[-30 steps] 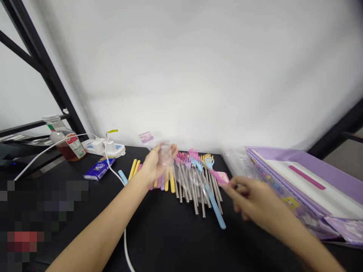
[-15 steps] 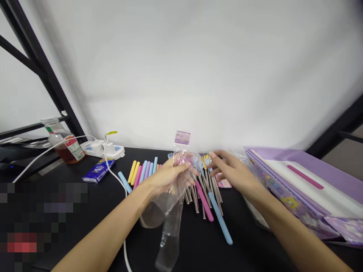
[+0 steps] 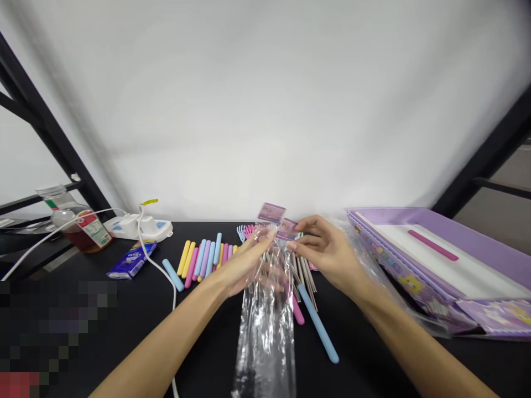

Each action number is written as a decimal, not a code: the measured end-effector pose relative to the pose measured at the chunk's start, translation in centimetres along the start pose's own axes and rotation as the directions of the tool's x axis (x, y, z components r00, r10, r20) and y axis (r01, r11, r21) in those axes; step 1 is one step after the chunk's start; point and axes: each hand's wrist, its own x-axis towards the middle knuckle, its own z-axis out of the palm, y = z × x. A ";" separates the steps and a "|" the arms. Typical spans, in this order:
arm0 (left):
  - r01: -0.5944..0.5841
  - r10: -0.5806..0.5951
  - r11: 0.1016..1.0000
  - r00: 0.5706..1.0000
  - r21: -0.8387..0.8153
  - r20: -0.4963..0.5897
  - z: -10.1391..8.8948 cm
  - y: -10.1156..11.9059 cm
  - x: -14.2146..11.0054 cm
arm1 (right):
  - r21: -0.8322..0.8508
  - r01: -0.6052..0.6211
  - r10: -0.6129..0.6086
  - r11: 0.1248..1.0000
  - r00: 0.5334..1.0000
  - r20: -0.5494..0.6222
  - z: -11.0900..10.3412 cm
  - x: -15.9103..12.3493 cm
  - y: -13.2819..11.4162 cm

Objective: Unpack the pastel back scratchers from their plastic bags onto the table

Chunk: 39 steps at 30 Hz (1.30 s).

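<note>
My left hand (image 3: 243,265) is closed on a long clear plastic bag (image 3: 267,337), which hangs down toward the table's front. Two small purple cards, a back one (image 3: 271,212) and a front one (image 3: 287,228), stand at its top end. The thumb and fingers of my right hand (image 3: 327,251) pinch the bag's top at the front card. Behind and under the hands lie several back scratchers with thin metal rods (image 3: 307,273) and coloured claw tips (image 3: 248,231), partly hidden. A blue handle (image 3: 319,326) and a magenta handle (image 3: 297,312) point toward me.
Several pastel handles (image 3: 203,257) lie in a row at the left. Beyond them are a blue packet (image 3: 131,261), a white power strip (image 3: 162,228) with a cable, and a jar of dark liquid (image 3: 78,226). A purple box (image 3: 477,237) holds a magenta stick (image 3: 432,245) at right.
My right hand has moved in from the back scratchers and now pinches the bag's top. A second purple card shows, and the bag hangs straighter and wider. The view has shifted slightly.
</note>
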 end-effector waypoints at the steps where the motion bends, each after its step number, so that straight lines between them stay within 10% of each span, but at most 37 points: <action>1: 0.032 -0.032 0.999 0.999 -0.013 0.014 -0.1 -0.1 -0.1 | -0.014 0.027 -0.027 1.000 1.000 -0.010 0.1 0.0 0.0; 9: -0.312 0.324 0.832 0.944 0.459 0.055 -0.1 -0.7 0.3 | -0.136 0.087 -0.099 0.987 0.991 -0.089 0.1 -0.1 1.3; 17: -0.398 0.423 0.758 0.903 0.516 0.075 0.4 -1.1 0.6 | -0.210 0.121 -0.139 0.970 0.988 -0.073 -0.1 -0.6 1.1; 23: -0.327 0.393 0.823 0.918 0.464 -0.050 0.5 -1.1 0.4 | -0.741 0.561 -0.615 0.369 0.746 0.258 -0.8 -0.7 1.0; 32: -0.295 0.326 0.828 0.945 0.476 0.017 1.1 -1.3 0.0 | -0.787 0.607 -0.731 0.109 0.586 0.350 -1.4 -0.4 1.1; 35: -0.295 0.319 0.826 0.947 0.481 0.035 0.8 -1.6 0.1 | -0.798 0.583 -0.696 0.156 0.638 0.330 -1.7 -0.3 0.9; 39: -0.331 0.343 0.808 0.937 0.487 0.069 0.3 -1.6 0.2 | -0.748 0.504 -0.602 0.431 0.779 0.178 -1.5 -0.4 0.5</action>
